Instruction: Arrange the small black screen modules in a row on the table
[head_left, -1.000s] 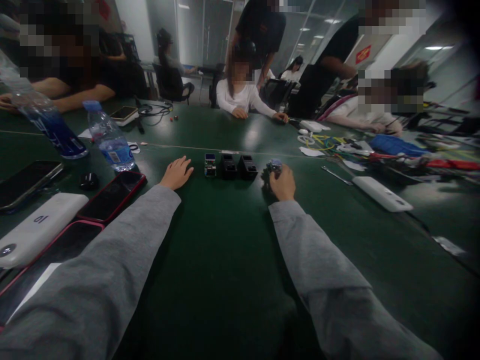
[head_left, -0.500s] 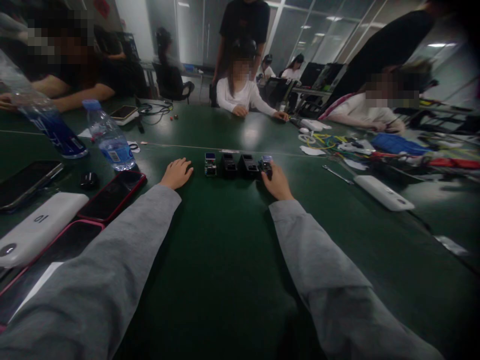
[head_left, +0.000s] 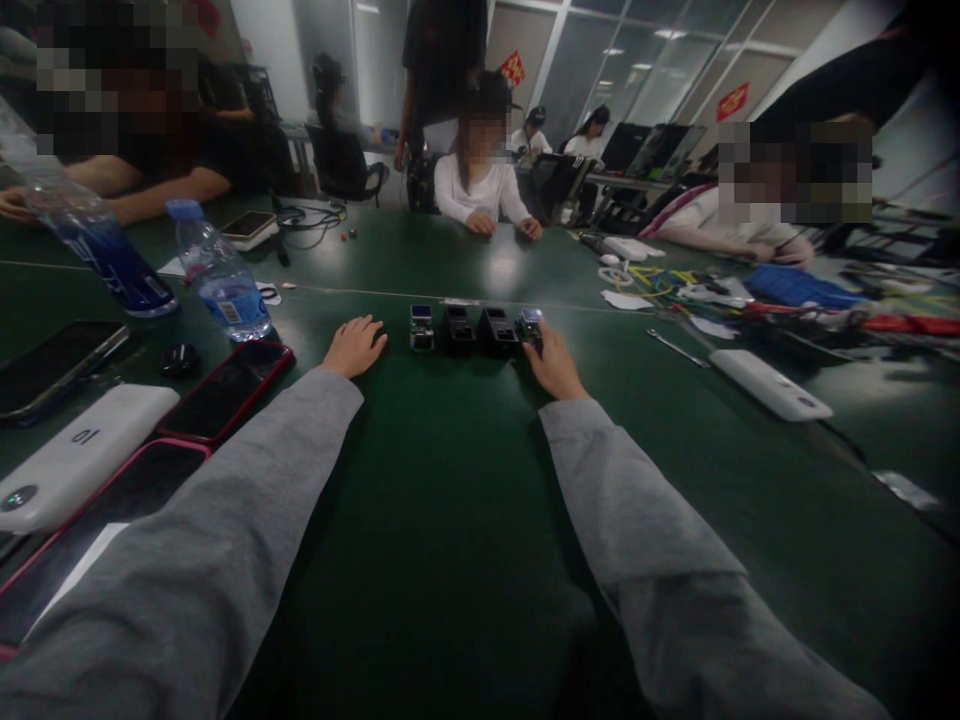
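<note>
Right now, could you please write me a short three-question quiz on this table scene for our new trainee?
1. True or false: the left hand rests flat on the green table, touching none of the small blocks.
2. Which piece does the right hand touch? A) the rightmost block of the row B) the white power bank C) the water bottle
3. Fill in: the row holds ____ small blocks.

Key: 1 true; 2 A; 3 four
</note>
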